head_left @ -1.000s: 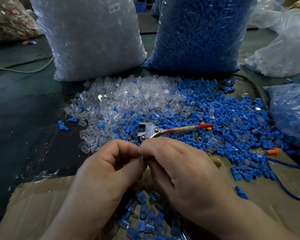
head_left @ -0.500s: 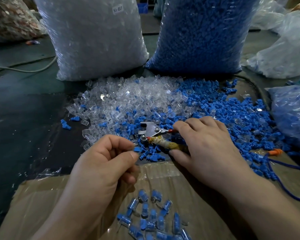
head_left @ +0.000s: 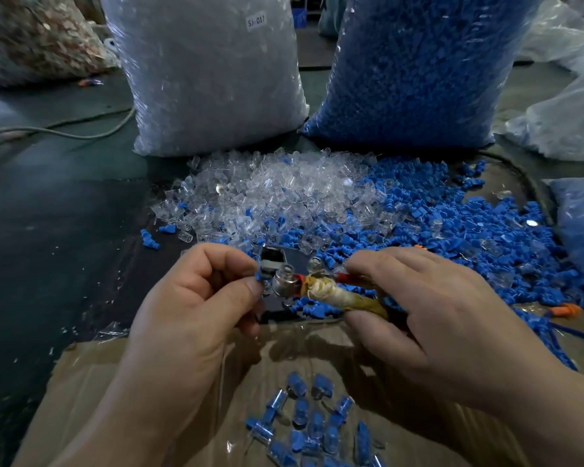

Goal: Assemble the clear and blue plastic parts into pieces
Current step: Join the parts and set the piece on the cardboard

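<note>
Right now pinching a small blue part (head_left: 259,277) between thumb and forefinger of the left hand (head_left: 196,308), up against the metal head of a plier-like tool (head_left: 327,293); cannot tell whether seated in it. Gripping the tool's tape-wrapped handles with the right hand (head_left: 445,315), fingers curled round them. At twelve o'clock from the hands, heaped clear parts (head_left: 284,193); at two o'clock, loose blue parts (head_left: 479,227). At six o'clock, lying on cardboard (head_left: 98,399), a cluster of assembled pieces (head_left: 317,426). Farther off at twelve, upright side by side, a bag of clear parts (head_left: 209,79) and a bag of blue parts (head_left: 418,69).
</note>
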Motion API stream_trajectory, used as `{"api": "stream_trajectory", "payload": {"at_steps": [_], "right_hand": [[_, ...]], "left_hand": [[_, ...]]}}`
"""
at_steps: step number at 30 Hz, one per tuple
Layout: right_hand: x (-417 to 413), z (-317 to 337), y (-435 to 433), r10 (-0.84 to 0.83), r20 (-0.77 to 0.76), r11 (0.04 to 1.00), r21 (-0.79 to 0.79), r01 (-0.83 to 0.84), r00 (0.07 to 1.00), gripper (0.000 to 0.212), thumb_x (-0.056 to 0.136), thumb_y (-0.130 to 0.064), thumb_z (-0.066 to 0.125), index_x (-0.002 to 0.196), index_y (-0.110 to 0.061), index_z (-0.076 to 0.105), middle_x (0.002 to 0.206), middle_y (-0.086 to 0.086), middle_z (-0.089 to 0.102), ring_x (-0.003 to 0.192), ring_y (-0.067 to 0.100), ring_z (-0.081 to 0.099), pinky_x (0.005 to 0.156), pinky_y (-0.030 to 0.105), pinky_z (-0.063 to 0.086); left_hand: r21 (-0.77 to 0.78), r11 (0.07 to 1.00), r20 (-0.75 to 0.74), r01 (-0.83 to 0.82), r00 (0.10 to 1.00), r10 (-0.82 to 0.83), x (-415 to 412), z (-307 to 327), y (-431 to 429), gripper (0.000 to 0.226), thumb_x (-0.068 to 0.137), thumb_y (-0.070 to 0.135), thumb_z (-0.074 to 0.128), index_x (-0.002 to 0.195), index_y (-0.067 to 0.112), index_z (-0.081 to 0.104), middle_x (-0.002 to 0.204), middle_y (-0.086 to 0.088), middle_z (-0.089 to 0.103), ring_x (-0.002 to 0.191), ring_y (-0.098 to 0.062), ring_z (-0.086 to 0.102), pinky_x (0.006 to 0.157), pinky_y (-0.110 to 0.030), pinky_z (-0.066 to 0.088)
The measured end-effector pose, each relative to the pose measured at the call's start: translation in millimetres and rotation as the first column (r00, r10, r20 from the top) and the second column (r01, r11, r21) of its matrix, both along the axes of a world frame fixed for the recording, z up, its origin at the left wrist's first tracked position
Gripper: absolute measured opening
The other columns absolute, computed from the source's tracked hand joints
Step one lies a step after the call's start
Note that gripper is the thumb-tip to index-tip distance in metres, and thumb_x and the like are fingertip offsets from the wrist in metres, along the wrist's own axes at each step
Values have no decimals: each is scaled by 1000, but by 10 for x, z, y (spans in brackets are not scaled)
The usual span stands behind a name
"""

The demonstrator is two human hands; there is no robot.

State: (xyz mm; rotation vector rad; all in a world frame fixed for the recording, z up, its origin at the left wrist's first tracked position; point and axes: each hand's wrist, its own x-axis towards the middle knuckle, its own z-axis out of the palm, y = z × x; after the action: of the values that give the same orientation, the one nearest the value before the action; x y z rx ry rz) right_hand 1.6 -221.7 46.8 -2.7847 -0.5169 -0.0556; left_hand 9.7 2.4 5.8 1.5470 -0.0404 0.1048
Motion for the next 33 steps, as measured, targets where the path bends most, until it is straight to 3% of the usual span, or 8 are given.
{"api": "stream_trajectory", "payload": {"at_steps": [5, 11, 18, 21, 24, 26, 30, 33], "right_hand": [[-12, -13, -21, 9, 47, 1000, 10, -9, 999, 48, 87, -60, 37, 121, -32, 54, 101, -12, 62, 91, 12, 58, 73, 36, 53], [5, -2, -48, 44, 57, 999, -28, -42, 997, 54, 84, -74, 33, 124, -39, 46, 106, -22, 60, 96, 4, 57, 79, 23, 42], [-1, -1, -59, 82, 61, 997, -11, -81, 995, 56, 86, -74, 33, 127, -38, 45, 113, -21, 58, 102, 5, 54, 86, 26, 46], [13, 6, -48, 87, 76, 996, -21, -85, 993, 55, 85, -72, 35, 123, -36, 51, 103, -19, 61, 93, 6, 57, 79, 27, 48], [23, 28, -34, 81, 89, 997, -26, -79, 993, 48, 83, -68, 40, 112, -36, 59, 88, -20, 60, 78, 5, 56, 68, 19, 41], [21, 36, -24, 75, 89, 997, -26, -73, 993, 46, 82, -68, 41, 107, -36, 61, 83, -21, 59, 74, 3, 54, 66, 14, 35], [24, -16, -40, 33, 105, 999, -12, -32, 994, 55, 81, -75, 37, 114, -37, 59, 92, -22, 60, 84, 4, 55, 72, 23, 41], [50, -61, -80, -38, 135, 997, -67, 48, 990, 61, 79, -77, 34, 117, -35, 58, 97, -22, 61, 88, 4, 56, 74, 20, 36]], "left_hand": [[24, 999, 43, 42, 998, -44, -8, 18, 4, 13, 73, 22, 77, 85, 25, 72, 74, -7, 69, 62, -14, 64, 52, -22, 53], [31, 998, 76, 50, 996, -52, -23, 34, -3, 15, 76, 15, 68, 86, 26, 71, 77, -11, 70, 61, -17, 65, 54, -22, 54], [71, 997, 116, 22, 993, -30, -61, 78, -12, 18, 75, 16, 67, 85, 31, 71, 79, -7, 70, 61, -15, 67, 55, -20, 55], [76, 996, 126, 44, 991, -53, -67, 87, -13, 18, 78, 15, 71, 85, 32, 71, 80, -4, 70, 62, -13, 66, 55, -20, 55], [68, 997, 117, 44, 992, -52, -78, 102, -14, 13, 76, 23, 73, 86, 31, 71, 82, -4, 70, 63, -13, 66, 55, -20, 55], [72, 997, 106, 28, 994, -35, -81, 111, -16, 15, 71, 30, 76, 86, 31, 71, 81, -5, 71, 62, -14, 66, 55, -20, 55], [143, 988, 51, -51, 998, 44, -91, 122, -60, 20, 69, 40, 74, 87, 32, 71, 80, -3, 72, 63, -17, 69, 53, -22, 56], [202, 970, 10, -136, 990, 137, -63, 58, -49, 15, 78, 23, 72, 88, 35, 70, 77, 1, 71, 61, -13, 68, 51, -20, 55]]}}
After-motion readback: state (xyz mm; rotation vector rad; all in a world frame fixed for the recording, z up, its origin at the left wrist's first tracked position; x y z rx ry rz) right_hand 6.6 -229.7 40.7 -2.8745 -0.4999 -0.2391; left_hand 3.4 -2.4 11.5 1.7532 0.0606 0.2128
